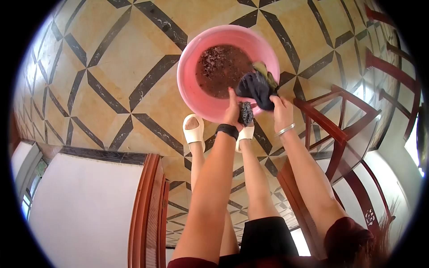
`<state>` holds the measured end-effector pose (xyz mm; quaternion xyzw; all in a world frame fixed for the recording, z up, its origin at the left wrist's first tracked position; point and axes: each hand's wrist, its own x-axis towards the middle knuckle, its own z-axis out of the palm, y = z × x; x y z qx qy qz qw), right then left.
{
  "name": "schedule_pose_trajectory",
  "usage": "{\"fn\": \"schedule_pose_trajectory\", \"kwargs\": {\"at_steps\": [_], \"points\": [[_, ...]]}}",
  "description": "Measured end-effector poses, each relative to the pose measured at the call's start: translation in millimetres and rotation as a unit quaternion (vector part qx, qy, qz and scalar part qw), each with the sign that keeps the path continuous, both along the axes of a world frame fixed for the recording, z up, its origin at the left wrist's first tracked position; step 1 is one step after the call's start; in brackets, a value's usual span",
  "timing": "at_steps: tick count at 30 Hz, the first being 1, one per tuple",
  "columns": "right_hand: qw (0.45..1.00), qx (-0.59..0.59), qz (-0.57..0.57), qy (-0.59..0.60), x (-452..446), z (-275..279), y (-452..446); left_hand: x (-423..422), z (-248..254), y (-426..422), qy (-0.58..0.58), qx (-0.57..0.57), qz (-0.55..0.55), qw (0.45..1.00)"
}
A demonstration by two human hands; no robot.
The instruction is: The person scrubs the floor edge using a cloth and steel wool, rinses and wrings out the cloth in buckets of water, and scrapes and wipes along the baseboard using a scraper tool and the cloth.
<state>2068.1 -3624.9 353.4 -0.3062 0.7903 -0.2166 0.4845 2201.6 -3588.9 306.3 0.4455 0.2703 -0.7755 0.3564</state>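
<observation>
Dark red sleeves (pixel 344 234) are nearest; beyond, the right hand (pixel 282 111) pinches a dark cloth (pixel 255 88) over a pink basin's (pixel 184 73) right side. The left hand (pixel 231 112) meets a gray bundle (pixel 246 114), its grip unclear to me.

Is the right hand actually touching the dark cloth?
Touching. The head view shows the right hand gripping the dark cloth at its lower right end, with no gap between fingers and fabric.
</observation>
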Motion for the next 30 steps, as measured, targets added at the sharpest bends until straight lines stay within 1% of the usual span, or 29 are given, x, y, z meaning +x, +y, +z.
{"fn": "schedule_pose_trajectory", "kwargs": {"at_steps": [1,2,3,4,5,7,8,9,10,11,12,15,16,17,19,20,21,22,25,26,28,29,30], "points": [[0.999,-0.032,-0.014,-0.035,7.6,14.5,-9.1,-7.7,-2.1,-8.7,0.032,-0.013,0.024,0.999],[0.995,-0.063,-0.025,-0.072,14.6,34.5,-16.7,-18.7,-11.5,-6.8,0.039,-0.024,0.074,0.996],[0.990,-0.084,-0.037,-0.107,18.8,48.6,-17.4,-24.2,-13.8,-5.3,0.095,-0.055,0.146,0.983],[0.994,-0.048,-0.022,-0.092,13.2,48.5,-17.0,-28.5,-18.3,0.2,0.084,-0.033,0.112,0.990],[0.995,-0.046,-0.044,-0.075,3.8,45.6,-16.2,-33.6,-22.3,0.4,0.077,-0.018,0.074,0.994],[0.994,-0.054,-0.085,-0.049,-15.3,26.8,-20.6,-32.1,-6.2,3.7,0.039,-0.029,0.122,0.991],[0.989,-0.097,-0.098,-0.060,-25.1,18.7,-25.1,-32.5,-3.9,7.3,0.041,-0.026,0.149,0.988],[1.000,-0.009,0.006,0.015,-40.2,6.4,-16.8,-31.7,0.3,18.3,0.045,-0.013,0.159,0.986],[0.988,0.074,0.107,0.089,-57.4,-11.5,-8.4,-28.7,2.0,24.0,0.051,-0.006,0.166,0.985],[0.954,0.146,0.206,0.160,-70.5,-29.1,-12.9,-26.9,0.4,21.3,0.057,-0.008,0.175,0.983],[0.961,0.124,0.185,0.163,-79.0,-42.4,-21.6,-24.0,11.3,19.1,0.007,-0.007,0.159,0.987],[0.973,0.092,0.121,0.172,-83.1,-68.1,-33.6,-19.0,17.4,25.5,0.032,-0.073,0.113,0.990],[0.976,0.091,0.094,0.176,-70.5,-71.7,-36.2,-20.2,16.6,26.6,0.011,-0.080,0.086,0.993],[0.977,0.090,0.067,0.181,-58.2,-73.6,-36.6,-23.1,11.8,26.7,-0.005,-0.063,0.090,0.994],[0.947,0.018,0.183,0.264,-23.7,-51.4,-41.9,-29.8,-1.6,24.9,-0.039,-0.030,0.100,0.994],[0.926,-0.013,0.253,0.281,-17.1,-54.4,-41.6,-30.4,-2.9,23.0,-0.037,-0.022,0.098,0.994],[0.870,-0.067,0.331,0.359,-3.4,-48.9,-39.2,-30.5,-2.9,20.5,-0.036,-0.013,0.095,0.995],[0.816,-0.150,0.383,0.406,12.7,-35.4,-39.3,-30.4,-1.8,18.4,-0.036,-0.004,0.093,0.995],[0.796,-0.282,0.415,0.338,39.1,-7.5,-44.6,-37.0,17.1,2.9,-0.114,-0.068,0.124,0.983],[0.805,-0.302,0.411,0.302,41.2,0.7,-49.2,-35.5,19.1,0.9,-0.127,-0.109,0.124,0.978],[0.820,-0.341,0.400,0.227,44.4,18.3,-59.7,-32.1,15.2,-1.1,-0.194,-0.112,0.023,0.974],[0.832,-0.329,0.413,0.168,45.3,32.9,-66.5,-30.7,14.4,-0.9,-0.226,-0.113,-0.028,0.967],[0.841,-0.317,0.425,0.108,46.6,48.5,-75.5,-27.7,18.6,-4.8,-0.223,-0.126,-0.015,0.967]]}}
